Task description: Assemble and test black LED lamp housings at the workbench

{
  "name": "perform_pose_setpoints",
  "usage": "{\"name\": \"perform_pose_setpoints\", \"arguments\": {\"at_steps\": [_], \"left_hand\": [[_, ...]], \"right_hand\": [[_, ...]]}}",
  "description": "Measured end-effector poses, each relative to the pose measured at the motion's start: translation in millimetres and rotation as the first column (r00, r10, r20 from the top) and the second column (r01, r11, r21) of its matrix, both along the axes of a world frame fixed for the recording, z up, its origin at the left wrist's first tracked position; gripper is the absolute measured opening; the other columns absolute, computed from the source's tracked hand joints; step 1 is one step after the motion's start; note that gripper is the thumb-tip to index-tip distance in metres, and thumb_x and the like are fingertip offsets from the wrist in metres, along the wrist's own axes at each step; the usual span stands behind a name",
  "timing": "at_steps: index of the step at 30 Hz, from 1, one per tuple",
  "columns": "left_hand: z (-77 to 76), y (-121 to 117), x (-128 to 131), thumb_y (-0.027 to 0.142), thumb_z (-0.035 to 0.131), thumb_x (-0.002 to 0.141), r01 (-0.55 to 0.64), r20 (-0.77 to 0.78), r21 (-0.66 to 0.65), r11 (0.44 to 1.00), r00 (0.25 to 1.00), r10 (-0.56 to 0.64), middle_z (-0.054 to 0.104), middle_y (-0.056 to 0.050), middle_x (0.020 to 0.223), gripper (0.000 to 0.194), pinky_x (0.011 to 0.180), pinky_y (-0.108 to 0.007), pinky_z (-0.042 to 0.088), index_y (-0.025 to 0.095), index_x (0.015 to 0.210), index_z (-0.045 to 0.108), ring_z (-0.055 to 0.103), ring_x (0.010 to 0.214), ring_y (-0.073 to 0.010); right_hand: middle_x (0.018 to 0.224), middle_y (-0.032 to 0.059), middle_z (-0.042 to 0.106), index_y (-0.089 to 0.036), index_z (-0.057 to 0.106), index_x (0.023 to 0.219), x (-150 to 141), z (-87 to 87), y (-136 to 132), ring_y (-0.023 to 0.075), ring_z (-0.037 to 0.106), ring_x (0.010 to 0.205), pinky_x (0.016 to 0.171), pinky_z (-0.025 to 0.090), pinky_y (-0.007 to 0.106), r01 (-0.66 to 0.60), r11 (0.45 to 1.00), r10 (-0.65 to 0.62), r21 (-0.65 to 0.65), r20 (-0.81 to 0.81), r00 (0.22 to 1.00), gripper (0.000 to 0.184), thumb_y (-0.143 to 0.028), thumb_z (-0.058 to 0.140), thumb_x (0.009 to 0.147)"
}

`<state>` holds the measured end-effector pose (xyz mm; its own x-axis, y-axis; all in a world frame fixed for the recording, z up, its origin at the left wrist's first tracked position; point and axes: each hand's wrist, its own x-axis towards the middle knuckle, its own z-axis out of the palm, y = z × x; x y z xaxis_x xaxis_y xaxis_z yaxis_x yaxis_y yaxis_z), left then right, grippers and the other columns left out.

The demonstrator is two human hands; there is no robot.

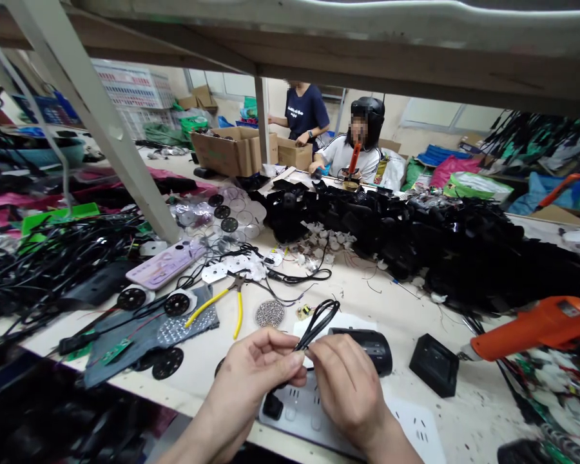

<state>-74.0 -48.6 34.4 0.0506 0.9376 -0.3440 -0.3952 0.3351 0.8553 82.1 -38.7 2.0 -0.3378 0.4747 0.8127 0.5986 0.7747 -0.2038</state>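
A folded black cable (319, 322) is pinched in my left hand (265, 364), its loop sticking up and away from me. My right hand (348, 380) closes on the same cable at the base of the loop, its fingertips touching those of the left. Just behind the hands lies a black cylindrical housing (374, 351). Below them is a white power strip (297, 412) with a black plug (272, 406) in it. Farther back are a small circuit board (303, 312) and a round dish of screws (269, 314).
Yellow-handled pliers (239, 309) and a purple phone (167, 264) lie left. An orange electric screwdriver (536, 328) rests right, near a black square block (434, 364). Black parts (415, 232) heap behind. A slanted post (106, 129) and overhead shelf (367, 58) frame the bench; two people work beyond.
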Motion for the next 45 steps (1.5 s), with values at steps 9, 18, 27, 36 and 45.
{"name": "perform_pose_setpoints", "arguments": {"at_steps": [9,18,27,36,45], "left_hand": [[-2.2,10.0,1.0,0.028,0.094,0.042,0.084,0.187,-0.197,0.977,0.981,-0.047,0.070,-0.004,0.064,0.042,0.058,-0.023,0.055,0.011,0.071,0.069,0.064,0.056,-0.0125],[-4.6,11.6,3.2,0.010,0.079,0.068,0.067,0.238,-0.225,0.972,0.971,-0.012,0.070,-0.005,0.067,0.016,0.059,-0.021,0.058,0.011,0.081,0.071,0.066,0.059,-0.0129],[1.7,15.2,8.4,-0.003,0.060,0.081,-0.055,0.210,-0.366,0.929,0.968,0.140,0.070,-0.007,0.067,0.015,0.055,-0.019,0.060,0.006,0.075,0.071,0.067,0.056,-0.0116],[-2.1,20.0,11.2,-0.003,0.058,0.082,-0.146,0.188,-0.421,0.895,0.952,0.243,0.070,-0.007,0.068,0.017,0.051,-0.022,0.061,0.005,0.074,0.071,0.067,0.055,-0.0132],[-3.1,17.4,9.0,0.001,0.067,0.077,-0.089,0.205,-0.355,0.931,0.964,0.170,0.067,-0.004,0.064,0.010,0.056,-0.021,0.060,0.009,0.073,0.070,0.066,0.056,-0.0128]], "right_hand": [[0.058,0.0016,0.060,-0.015,0.059,0.063,-21.3,13.3,-4.2,0.0098,0.053,0.048,0.046,0.046,0.023,-0.815,0.121,-0.608,-0.566,-0.691,0.390,0.026,-0.036,0.074,0.065],[0.062,0.0037,0.066,-0.013,0.062,0.067,-19.9,8.7,-3.1,0.0098,0.057,0.051,0.051,0.047,0.022,-0.827,0.175,-0.606,-0.534,-0.721,0.337,0.027,-0.034,0.078,0.063],[0.063,0.0017,0.063,-0.016,0.059,0.073,-18.5,-3.1,-0.1,0.0112,0.056,0.055,0.057,0.049,0.025,-0.660,0.298,-0.501,-0.690,-0.701,0.507,0.025,-0.039,0.067,0.078],[0.094,0.0131,0.064,-0.009,0.059,0.114,1.1,-16.1,3.3,0.0204,0.058,0.085,0.073,0.052,0.033,0.046,0.995,-0.048,-0.093,-0.019,0.999,0.031,0.000,0.049,0.086],[0.087,0.0117,0.061,-0.011,0.062,0.098,2.1,-10.2,13.3,0.0196,0.054,0.079,0.067,0.050,0.033,0.058,0.994,-0.058,-0.097,0.008,0.998,0.017,-0.003,0.050,0.088]]}}
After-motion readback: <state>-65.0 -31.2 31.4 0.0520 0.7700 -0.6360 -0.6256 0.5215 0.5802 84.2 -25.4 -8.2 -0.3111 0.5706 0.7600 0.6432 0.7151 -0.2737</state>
